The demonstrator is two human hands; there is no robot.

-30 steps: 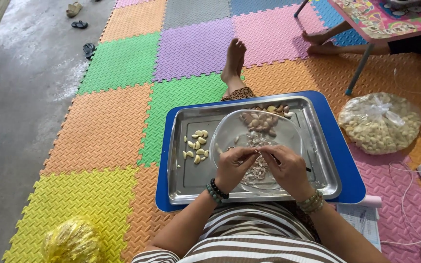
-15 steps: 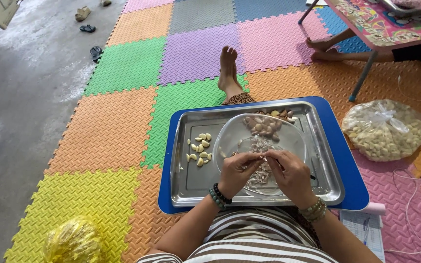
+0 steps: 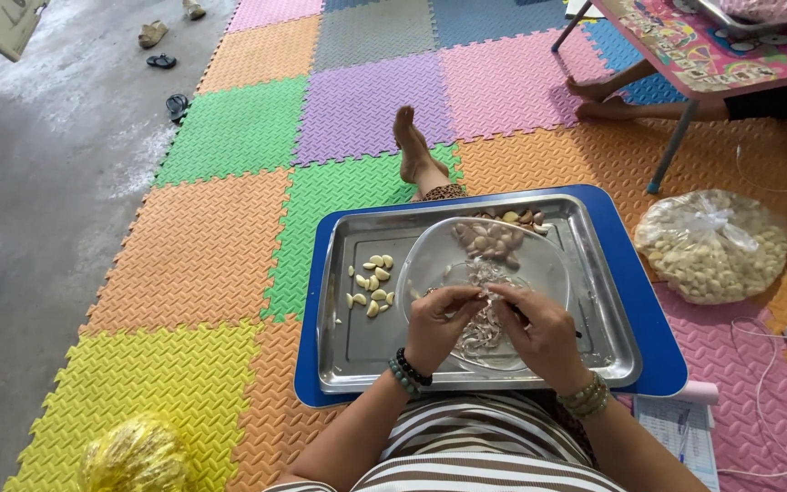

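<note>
Steel tray (image 3: 357, 351): garlic clove (image 3: 485, 292) between both hands' fingers (image 3: 466, 297) (pinched).

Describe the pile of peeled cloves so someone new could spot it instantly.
Find the steel tray on the blue board. The peeled cloves lie loose on its left side, beside the clear bowl. They are pale and bare, unlike the brownish unpeeled cloves in the bowl.
</note>
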